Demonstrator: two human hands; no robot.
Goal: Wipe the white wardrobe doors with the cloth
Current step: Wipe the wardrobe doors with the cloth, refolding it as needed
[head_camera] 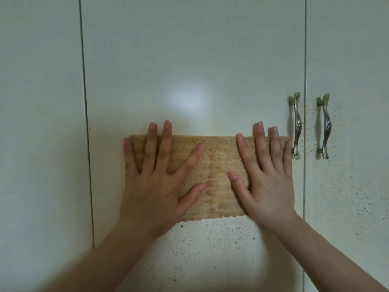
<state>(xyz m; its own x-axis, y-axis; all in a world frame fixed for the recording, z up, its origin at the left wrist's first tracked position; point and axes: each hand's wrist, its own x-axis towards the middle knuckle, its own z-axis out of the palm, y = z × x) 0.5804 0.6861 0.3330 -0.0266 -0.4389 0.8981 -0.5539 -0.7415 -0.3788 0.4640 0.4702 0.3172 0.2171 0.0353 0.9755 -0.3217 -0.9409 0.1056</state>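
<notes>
Right hand (267, 182) presses cloth (216, 165) just beside metal handle (296, 127) — dark specks (210, 239) below.

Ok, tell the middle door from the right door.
The middle door bears the cloth under the left hand and right hand; the right door has no cloth. The middle door's specks show mostly below the cloth; the right door's reach its handle. Both are white.

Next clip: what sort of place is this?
Likely a home bedroom or storage area: tall glossy white wardrobe doors, curved metal handles flanking a door gap, and a tan cloth pressed flat against one door.
</notes>
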